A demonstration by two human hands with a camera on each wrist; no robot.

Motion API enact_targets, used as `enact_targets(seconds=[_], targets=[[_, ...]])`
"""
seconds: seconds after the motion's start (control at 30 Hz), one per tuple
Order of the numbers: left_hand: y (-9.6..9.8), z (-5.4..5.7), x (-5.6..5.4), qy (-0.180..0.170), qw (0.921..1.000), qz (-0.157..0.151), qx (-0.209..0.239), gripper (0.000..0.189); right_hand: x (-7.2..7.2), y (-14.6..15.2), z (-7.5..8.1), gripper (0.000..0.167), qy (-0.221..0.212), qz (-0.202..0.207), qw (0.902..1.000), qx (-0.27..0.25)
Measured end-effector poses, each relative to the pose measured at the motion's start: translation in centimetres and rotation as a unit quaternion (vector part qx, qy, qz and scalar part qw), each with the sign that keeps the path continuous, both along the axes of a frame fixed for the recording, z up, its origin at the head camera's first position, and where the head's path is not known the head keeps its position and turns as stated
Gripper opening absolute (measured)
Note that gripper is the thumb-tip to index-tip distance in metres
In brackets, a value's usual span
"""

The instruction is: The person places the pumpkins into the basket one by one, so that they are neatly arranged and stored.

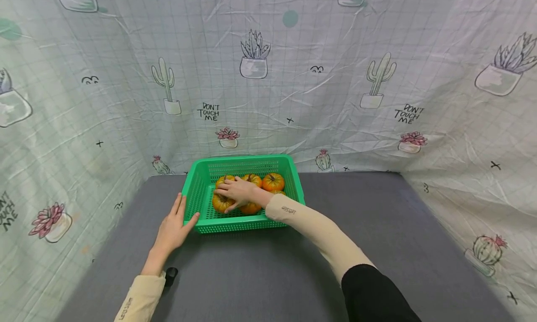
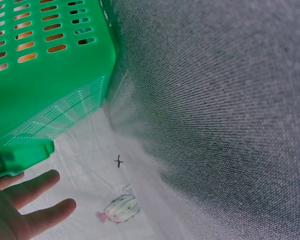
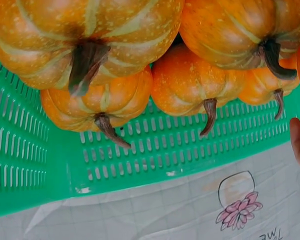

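Observation:
A green plastic basket (image 1: 247, 227) with slotted walls holds several small orange pumpkins (image 1: 273, 182). My left hand (image 1: 171, 231) rests against the basket's left side, its fingers straight along the rim and the thumb over the front corner. In the left wrist view the fingers (image 2: 45, 215) stretch out by the rim, uncurled. Inside the basket, my right hand (image 1: 240, 191) lies spread over the left-hand pumpkins, with the thumb by the front left pumpkin (image 1: 220, 203). The right wrist view shows pumpkins with brown stems (image 3: 107, 127), and only fingertips (image 3: 296, 135) at its right edge.
The basket stands at the back of a grey table (image 1: 260, 275). Behind and on both sides hangs a pale curtain (image 1: 285, 93) printed with potted cacti. A small black object (image 1: 170, 275) sits by the left wrist.

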State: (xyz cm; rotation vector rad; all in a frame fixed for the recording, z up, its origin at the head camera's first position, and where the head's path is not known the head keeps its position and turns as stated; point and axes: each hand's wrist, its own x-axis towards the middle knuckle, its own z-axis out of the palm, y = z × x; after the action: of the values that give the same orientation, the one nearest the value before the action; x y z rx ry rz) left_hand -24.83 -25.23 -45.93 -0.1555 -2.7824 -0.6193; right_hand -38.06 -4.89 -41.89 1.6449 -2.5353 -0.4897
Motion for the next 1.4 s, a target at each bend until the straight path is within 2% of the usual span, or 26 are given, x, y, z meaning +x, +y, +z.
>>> enact_targets(seconds=[0.17,0.47,0.73,1.03,1.23,1.4], targets=[[0.2,-0.1,0.0,-0.002,1.0,-0.004,-0.001,0.076,0.0,-0.1,-0.6,0.077,0.001,-0.002,0.9999,0.014],[0.0,0.0,0.0,0.001,1.0,-0.007,0.004,0.075,-0.2,0.2,-1.1,0.081,0.042,-0.033,0.9982,0.028],[0.0,0.1,-0.1,0.002,1.0,-0.006,0.004,0.075,-0.4,0.2,-0.8,0.078,0.045,-0.024,0.9985,0.021],[-0.1,0.1,-0.3,0.001,1.0,-0.007,0.005,0.075,-0.3,0.5,-0.7,0.075,0.033,-0.034,0.9986,0.025],[0.0,0.1,-0.3,0.002,1.0,-0.008,0.003,0.075,-0.3,1.1,0.0,0.072,0.051,-0.033,0.9977,0.028],[-0.1,0.1,-0.1,0.005,1.0,-0.007,0.004,0.075,0.0,1.9,1.5,0.066,0.063,-0.027,0.9975,0.016]])
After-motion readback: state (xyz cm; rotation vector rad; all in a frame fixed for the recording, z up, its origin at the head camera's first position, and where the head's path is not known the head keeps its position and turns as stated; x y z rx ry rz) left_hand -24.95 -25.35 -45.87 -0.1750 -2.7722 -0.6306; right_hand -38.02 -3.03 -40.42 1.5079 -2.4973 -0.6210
